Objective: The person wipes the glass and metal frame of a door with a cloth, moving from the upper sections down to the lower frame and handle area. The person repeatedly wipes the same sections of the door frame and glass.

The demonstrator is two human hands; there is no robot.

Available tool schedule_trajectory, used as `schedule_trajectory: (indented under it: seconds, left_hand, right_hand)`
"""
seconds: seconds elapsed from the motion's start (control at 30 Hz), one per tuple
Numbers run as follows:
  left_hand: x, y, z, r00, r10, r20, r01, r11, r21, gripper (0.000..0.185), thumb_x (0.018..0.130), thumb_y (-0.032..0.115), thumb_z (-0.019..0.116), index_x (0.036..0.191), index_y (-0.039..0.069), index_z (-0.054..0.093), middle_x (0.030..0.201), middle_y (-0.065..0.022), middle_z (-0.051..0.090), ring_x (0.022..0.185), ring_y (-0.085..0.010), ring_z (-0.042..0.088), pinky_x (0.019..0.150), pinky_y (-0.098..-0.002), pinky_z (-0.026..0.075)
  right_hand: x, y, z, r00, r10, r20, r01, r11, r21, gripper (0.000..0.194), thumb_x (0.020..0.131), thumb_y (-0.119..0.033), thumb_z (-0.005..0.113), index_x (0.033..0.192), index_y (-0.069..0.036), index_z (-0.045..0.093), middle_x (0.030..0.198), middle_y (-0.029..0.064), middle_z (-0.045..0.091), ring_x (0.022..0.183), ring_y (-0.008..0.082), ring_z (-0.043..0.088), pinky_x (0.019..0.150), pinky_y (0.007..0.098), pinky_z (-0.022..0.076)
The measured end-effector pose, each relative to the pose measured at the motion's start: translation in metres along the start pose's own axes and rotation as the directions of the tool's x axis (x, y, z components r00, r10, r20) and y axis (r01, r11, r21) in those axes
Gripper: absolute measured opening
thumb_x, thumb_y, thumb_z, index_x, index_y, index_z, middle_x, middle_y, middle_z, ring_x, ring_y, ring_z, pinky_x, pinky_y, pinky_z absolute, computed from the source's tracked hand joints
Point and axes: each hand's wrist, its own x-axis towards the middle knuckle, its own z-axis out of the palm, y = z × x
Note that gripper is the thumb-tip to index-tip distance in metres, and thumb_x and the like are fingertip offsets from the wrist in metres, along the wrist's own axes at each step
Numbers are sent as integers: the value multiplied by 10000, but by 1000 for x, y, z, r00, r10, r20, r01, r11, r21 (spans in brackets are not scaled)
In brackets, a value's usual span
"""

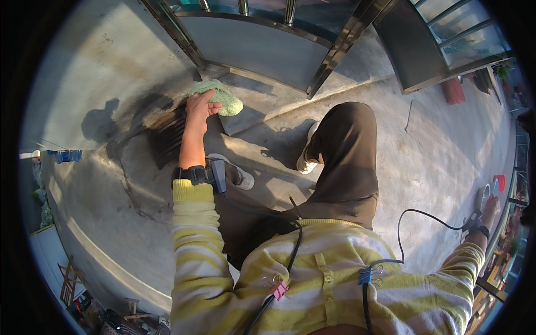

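My left hand (202, 105) is at the upper left, stretched out over the base of the wall, and it holds a folded pale green cloth (229, 100). The cloth is above the corner of a concrete step (247, 119). Just below that hand lies a dark slatted grate (167, 136) beside the wall. My right hand (492, 206) is far out at the right edge, small and at a slant; a white-rimmed basin (485, 193) shows right beside it. Whether that hand touches the basin or holds anything is not clear.
A metal-framed door with a grey panel (255, 46) stands on the step, and another door leaf (412, 54) is swung out to the right. A red container (499, 183) is near the right hand. A reddish object (453, 91) rests by the door leaf. Cables run from both wrists.
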Motion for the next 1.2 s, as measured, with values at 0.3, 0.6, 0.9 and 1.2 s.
schedule_trajectory:
  seconds: [0.3, 0.6, 0.9, 1.2]
  left_hand:
    - [-8, -2, 4, 1000, 9, 13, -9, 1000, 18, 212, 835, 223, 621, 949, 59, 550, 812, -42, 591, 627, -154, 618, 526, -248, 463]
    - [-8, -10, 6, 998, 51, -23, -51, 999, 4, 322, 840, 253, 612, 981, -26, 532, 833, -95, 590, 614, -164, 619, 514, -257, 464]
    - [-1, -23, 10, 966, 257, -14, -256, 966, 32, 285, 789, 259, 639, 877, -10, 614, 814, -36, 601, 723, -153, 558, 645, -298, 421]
    - [-3, -31, 12, 892, 423, -157, -382, 893, 238, 331, 756, 274, 623, 738, -56, 601, 635, -158, 594, 586, -220, 554, 588, -362, 426]
  right_hand:
    - [-171, 14, 367, 765, 117, 634, -286, 943, 171, 209, 837, -156, 624, 1019, -55, 603, 907, 52, 651, 730, 107, 593, 607, 206, 481]
    - [-380, -77, 532, 365, -13, 931, -505, 837, 210, 197, 889, -152, 551, 1044, -36, 590, 905, 49, 637, 753, 123, 596, 664, 222, 505]
    - [-510, -73, 539, 101, -130, 986, -508, 845, 163, 326, 933, -279, 464, 1140, -32, 514, 1082, 72, 569, 999, 213, 561, 874, 329, 439]
    - [-514, -81, 509, -60, -74, 995, -313, 948, 52, 322, 919, -252, 480, 1145, -29, 534, 1060, 125, 616, 963, 207, 590, 882, 318, 449]
